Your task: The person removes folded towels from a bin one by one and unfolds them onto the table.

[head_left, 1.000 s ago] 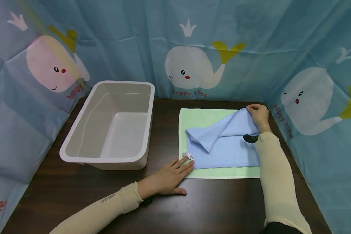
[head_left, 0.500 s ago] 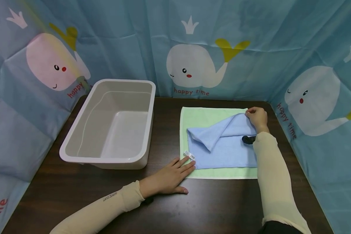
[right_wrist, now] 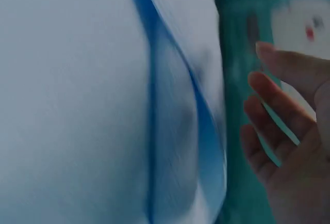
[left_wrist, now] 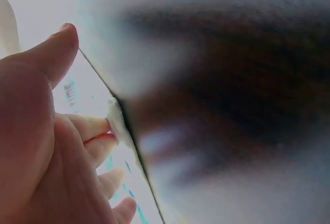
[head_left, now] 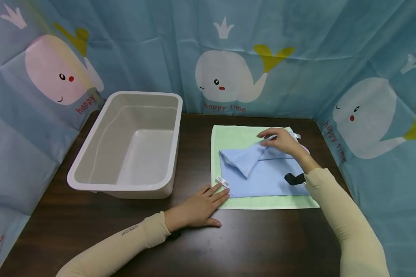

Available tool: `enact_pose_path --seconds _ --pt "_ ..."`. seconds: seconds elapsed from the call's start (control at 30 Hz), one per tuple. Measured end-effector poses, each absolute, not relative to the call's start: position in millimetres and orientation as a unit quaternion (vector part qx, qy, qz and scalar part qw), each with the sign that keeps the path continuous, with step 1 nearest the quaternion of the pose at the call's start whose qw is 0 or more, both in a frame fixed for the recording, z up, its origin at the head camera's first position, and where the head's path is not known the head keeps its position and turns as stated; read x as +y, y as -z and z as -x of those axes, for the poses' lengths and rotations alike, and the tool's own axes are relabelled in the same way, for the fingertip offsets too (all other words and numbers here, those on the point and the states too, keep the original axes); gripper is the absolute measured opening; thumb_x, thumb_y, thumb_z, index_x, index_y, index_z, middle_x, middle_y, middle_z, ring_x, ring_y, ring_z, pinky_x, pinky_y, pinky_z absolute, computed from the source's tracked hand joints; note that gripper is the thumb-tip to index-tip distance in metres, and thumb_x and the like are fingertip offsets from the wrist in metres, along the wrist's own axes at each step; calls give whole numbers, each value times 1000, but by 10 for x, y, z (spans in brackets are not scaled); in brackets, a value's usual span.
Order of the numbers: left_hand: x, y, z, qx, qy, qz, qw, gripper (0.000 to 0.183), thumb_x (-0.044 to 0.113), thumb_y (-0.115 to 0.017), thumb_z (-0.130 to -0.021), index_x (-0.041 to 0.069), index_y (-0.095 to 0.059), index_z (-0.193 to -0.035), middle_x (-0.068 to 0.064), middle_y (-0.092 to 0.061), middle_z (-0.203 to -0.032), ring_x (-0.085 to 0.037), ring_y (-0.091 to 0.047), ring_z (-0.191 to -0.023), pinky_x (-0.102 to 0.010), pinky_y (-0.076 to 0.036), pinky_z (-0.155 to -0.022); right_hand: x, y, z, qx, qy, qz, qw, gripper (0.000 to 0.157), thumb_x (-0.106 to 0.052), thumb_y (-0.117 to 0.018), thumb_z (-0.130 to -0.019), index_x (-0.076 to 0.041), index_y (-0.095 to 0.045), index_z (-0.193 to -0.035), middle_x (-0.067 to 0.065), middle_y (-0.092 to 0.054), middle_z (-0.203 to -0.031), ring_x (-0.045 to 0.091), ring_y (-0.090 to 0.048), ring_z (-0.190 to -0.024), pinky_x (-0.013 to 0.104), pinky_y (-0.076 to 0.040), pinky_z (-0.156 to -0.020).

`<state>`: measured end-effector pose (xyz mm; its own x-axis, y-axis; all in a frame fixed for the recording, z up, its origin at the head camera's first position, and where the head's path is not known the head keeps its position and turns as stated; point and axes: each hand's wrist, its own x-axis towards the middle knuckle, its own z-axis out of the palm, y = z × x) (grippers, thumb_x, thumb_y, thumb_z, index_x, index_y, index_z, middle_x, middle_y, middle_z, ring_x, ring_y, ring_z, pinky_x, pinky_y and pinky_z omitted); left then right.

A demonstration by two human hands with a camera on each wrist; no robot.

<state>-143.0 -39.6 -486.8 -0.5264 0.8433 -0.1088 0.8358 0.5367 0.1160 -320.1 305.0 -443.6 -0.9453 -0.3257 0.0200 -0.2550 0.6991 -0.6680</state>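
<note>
A blue towel (head_left: 263, 182) lies on a larger light green towel (head_left: 230, 135), its far side partly folded over toward the near left. With fingers spread, my left hand (head_left: 200, 208) rests flat, its fingertips on the towels' near left corner beside a white tag (head_left: 222, 181). My right hand (head_left: 283, 141) hovers over the far part of the blue towel, fingers loosely bent. In the right wrist view the fingers (right_wrist: 270, 100) are apart from the cloth and hold nothing. The left wrist view shows fingertips (left_wrist: 105, 144) at a pale edge of cloth.
A grey-white plastic tub (head_left: 175, 150), with nothing in it, stands left of the towels on the dark wooden table (head_left: 256, 242). A blue curtain with whale prints (head_left: 152, 57) encloses the back and sides. Another white tag (head_left: 297, 135) sticks out at the far right corner.
My right hand has let go of the blue towel's far right corner and moved left over the cloth. That corner's tag now shows. My left hand has stayed in place.
</note>
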Motion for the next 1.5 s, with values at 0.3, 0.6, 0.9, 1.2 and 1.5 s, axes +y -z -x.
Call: enact_pose_path --seconds 0.3,0.6,0.9,1.2,1.5 --pt "-400 4867 1424 874 -29 -476 88 86 65 -46 -87 13 -21 -151 -2 -17 -160 -28 -12 -150 -50 -23 -118 2534 4678 2624 889 318 304 128 34 -35 -84 -68 -22 -69 -95 -7 -65 -98 12 -55 -94 34 -46 -86" --pt "-402 4852 1414 878 -18 -469 94 85 64 -46 -87 14 -21 -151 -1 -17 -160 -27 -11 -150 -47 -23 -119 2417 4922 2447 906 236 352 -1 44 -35 -87 -61 -18 -58 -89 -9 -56 -88 9 -47 -87 27 -41 -79" --pt "-420 4856 1409 877 -21 -472 89 84 64 -46 -88 16 -20 -152 -1 -18 -160 -27 -12 -150 -48 -24 -118 2422 4989 2420 902 253 350 -6 35 -33 -84 -68 -21 -63 -93 -10 -61 -92 6 -50 -90 28 -44 -83" --pt "-437 4862 1413 877 -26 -472 90 83 64 -45 -88 18 -20 -152 1 -17 -160 -26 -12 -150 -48 -23 -118 2450 4996 2389 903 260 342 -6 18 -17 -72 -80 -24 -71 -96 -10 -66 -100 9 -57 -98 33 -47 -87" --pt "-438 4870 1410 877 -22 -472 89 82 64 -45 -88 18 -20 -152 1 -17 -160 -26 -13 -150 -47 -25 -118 2477 4971 2394 907 273 320 1 19 -14 -73 -81 -26 -75 -96 -11 -70 -99 9 -62 -100 33 -50 -89"
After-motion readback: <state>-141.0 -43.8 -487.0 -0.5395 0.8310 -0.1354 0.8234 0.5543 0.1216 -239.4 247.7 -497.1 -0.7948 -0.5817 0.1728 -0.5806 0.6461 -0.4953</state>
